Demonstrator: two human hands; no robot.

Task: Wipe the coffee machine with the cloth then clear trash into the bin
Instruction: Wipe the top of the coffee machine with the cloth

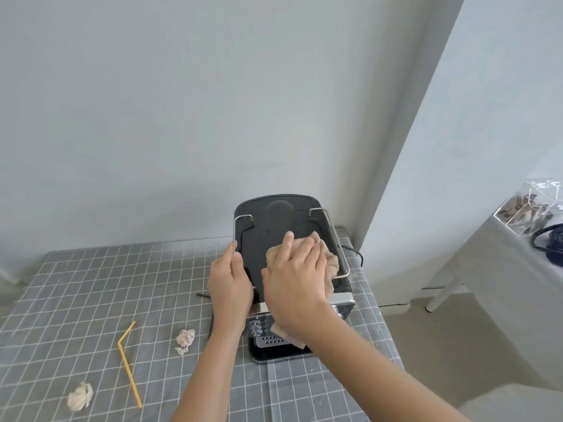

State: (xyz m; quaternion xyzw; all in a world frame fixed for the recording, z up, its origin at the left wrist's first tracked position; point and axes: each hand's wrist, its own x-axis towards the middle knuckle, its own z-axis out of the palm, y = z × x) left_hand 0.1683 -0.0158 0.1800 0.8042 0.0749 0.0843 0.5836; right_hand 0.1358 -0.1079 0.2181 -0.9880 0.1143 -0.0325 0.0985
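A black coffee machine (268, 223) with a chrome rail stands on the table near the wall. My right hand (297, 269) lies flat on a beige cloth (327, 258), pressing it onto the machine's top. My left hand (230, 277) grips the machine's left edge at the rail. On the checked tablecloth to the left lie a yellow bent straw (128, 362), a crumpled tissue (185, 340) and a second crumpled tissue (79, 396). No bin is in view.
A thin dark stick (203, 295) lies just left of the machine. The grey checked table (91, 284) ends at the right beside the machine. A second table at the right carries a clear plastic box (530, 211) and a dark cable (548, 242).
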